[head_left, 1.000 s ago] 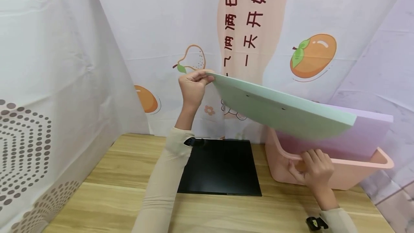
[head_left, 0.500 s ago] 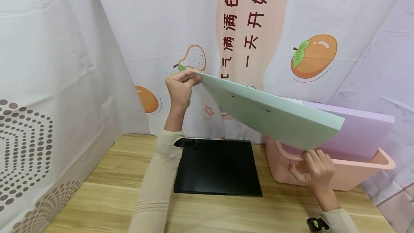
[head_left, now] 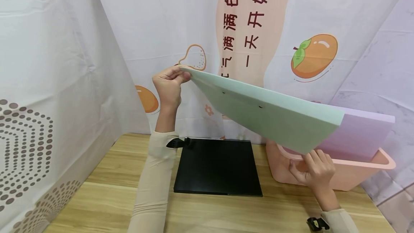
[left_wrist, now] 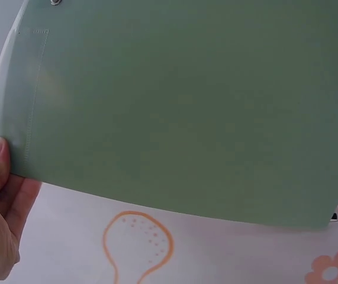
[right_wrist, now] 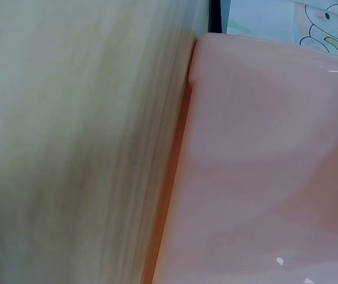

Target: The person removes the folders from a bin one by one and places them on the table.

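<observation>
- Holding the mint-green file folder [head_left: 252,114] aloft beside the pink storage bin [head_left: 347,176] looks like your step in hand; from this moment alone you cannot tell whether the folder is bound into the bin or out of it.
- Your left hand [head_left: 168,85] has its fingers and thumb pinching one corner of that folder, which slants down from them toward your right fingers.
- Your right hand [head_left: 316,170] has its fingers bent over the bin's rim, thumb on the outer side; the folder's low corner hangs just behind those fingertips, and whether they touch it is hard to tell.
- Beyond your right fingers, a lilac file folder [head_left: 362,134] stands in the bin, rising above the rim.
- Below your left fingers and to their right, a flat black rectangular object [head_left: 220,168], perhaps another folder, lies on the tabletop [head_left: 106,190].
- Your next move, I judge, calls for a firm left pinch, since that corner seems to bear most of the weight and the folder could swing or flex.
- It also calls for your right fingers to steady the bin, so the low end can clear the rim and the lilac folder without snagging.
</observation>
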A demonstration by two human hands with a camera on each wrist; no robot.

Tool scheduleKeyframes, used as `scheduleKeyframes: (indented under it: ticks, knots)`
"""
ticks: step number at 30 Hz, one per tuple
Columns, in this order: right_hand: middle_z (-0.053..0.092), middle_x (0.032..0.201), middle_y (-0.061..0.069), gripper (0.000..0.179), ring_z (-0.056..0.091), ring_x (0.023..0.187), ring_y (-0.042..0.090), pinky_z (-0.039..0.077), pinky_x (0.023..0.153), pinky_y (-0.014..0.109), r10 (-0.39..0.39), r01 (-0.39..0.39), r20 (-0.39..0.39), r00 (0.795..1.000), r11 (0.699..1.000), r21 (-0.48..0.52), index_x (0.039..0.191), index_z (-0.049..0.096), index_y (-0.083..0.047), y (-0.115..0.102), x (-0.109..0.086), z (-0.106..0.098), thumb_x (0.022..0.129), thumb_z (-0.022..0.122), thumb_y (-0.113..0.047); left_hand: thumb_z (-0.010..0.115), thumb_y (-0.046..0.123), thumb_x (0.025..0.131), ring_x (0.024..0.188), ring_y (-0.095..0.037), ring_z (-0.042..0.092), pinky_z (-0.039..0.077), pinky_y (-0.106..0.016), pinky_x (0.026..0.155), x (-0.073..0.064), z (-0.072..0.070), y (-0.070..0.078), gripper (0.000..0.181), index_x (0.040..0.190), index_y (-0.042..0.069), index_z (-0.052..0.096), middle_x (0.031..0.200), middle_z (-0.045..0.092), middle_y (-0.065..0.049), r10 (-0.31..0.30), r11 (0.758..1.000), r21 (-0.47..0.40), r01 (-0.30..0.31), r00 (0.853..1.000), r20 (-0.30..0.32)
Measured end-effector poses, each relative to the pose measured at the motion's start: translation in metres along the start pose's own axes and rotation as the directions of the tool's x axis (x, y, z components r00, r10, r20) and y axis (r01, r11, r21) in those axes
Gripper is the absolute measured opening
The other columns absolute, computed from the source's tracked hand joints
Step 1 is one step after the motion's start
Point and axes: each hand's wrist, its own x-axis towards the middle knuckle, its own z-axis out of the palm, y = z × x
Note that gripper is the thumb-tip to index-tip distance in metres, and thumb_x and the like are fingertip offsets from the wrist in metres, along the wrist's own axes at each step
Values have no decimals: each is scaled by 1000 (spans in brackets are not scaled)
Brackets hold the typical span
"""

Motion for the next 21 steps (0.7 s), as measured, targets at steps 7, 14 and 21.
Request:
scheduleKeyframes:
  ticks: [7,14,21]
  knots:
    - [45,51,14,56,30,44,31,15,42,38,2,-2,-3,1000,1000,9,55,44,-2,-1,2,1,86,58,-46,71,-25,76,63,-7,72,62,-24,62,3,-7,16,12,88,-22,72,70,75,7,16,1000,18,-15,1000,-27]
    - [37,49,10,55,26,43,28,14,42,37,-2,2,-6,1000,1000,13,53,42,-2,0,4,2,85,58,-44,70,-25,78,64,-3,71,62,-22,65,1,-14,17,13,91,-22,72,72,76,2,-1,989,149,-3,1000,25]
    - [41,49,11,56,28,43,29,15,41,38,3,-3,0,1000,1000,13,54,43,-2,0,2,-1,86,57,-46,74,-19,79,70,-2,72,61,-20,70,-7,-22,10,13,92,-18,74,89,74,-31,-31,957,291,5,996,86]
